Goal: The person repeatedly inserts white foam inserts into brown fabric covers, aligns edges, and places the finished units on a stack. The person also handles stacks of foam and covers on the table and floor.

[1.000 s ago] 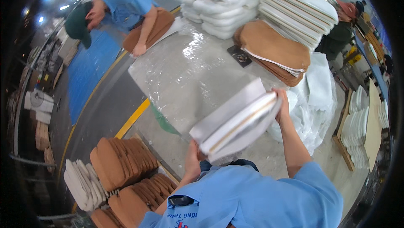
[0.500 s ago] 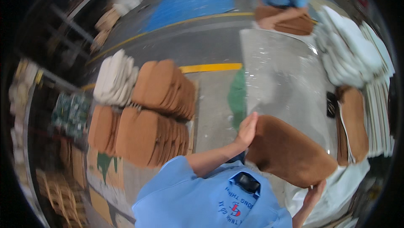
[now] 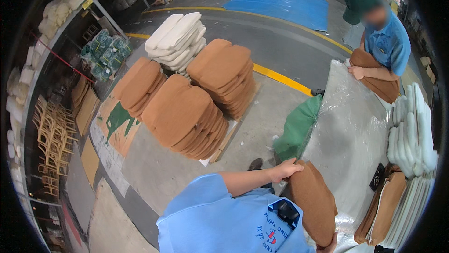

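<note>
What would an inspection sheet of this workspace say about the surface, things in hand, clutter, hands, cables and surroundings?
Surface: grey tabletop under shiny, clear plastic film.
Things in hand: one rounded brown fabric cushion, held at the table's near side.
Clutter: small flat black object near a brown fabric pile; bunched green sheet beside the table's edge.
Hands: left hand grips one end of the cushion; right hand, partly hidden, is at the opposite end.
Cables: nothing seen.
Surroundings: stacked brown fabric cushions; stacked cream-white pads; blue floor sheet; co-worker in blue shirt and green cap, holding brown fabric.
</note>
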A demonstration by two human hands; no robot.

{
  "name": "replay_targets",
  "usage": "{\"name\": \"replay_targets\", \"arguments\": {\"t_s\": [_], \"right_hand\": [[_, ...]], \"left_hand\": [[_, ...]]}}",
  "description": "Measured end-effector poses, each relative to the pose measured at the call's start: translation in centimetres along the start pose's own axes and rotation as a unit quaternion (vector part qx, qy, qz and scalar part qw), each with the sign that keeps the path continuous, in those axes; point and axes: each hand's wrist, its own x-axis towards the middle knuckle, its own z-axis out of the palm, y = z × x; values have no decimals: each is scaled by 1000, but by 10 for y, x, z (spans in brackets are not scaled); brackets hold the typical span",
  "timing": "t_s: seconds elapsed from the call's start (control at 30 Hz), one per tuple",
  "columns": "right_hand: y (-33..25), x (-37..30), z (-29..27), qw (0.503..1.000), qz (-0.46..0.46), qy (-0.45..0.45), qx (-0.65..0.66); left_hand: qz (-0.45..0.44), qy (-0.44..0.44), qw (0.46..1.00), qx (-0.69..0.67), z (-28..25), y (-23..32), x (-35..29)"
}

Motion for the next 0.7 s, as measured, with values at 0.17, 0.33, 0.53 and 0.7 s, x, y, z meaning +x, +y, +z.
{"name": "replay_targets", "arguments": {"t_s": [0.17, 0.33, 0.53, 0.7], "right_hand": [[27, -21, 22, 1000, 19, 14, 0], [28, -58, 48, 1000, -14, 3, 13], [-68, -130, 125, 952, -245, -133, -126], [-123, -196, 290, 800, -323, -301, -406]], "left_hand": [[61, -27, 985, 160, -16, -5, -5], [92, -59, 984, 142, -57, -10, -25], [236, -24, 925, 297, -170, 16, -103], [434, 3, 786, 441, -241, 20, -186]]}}
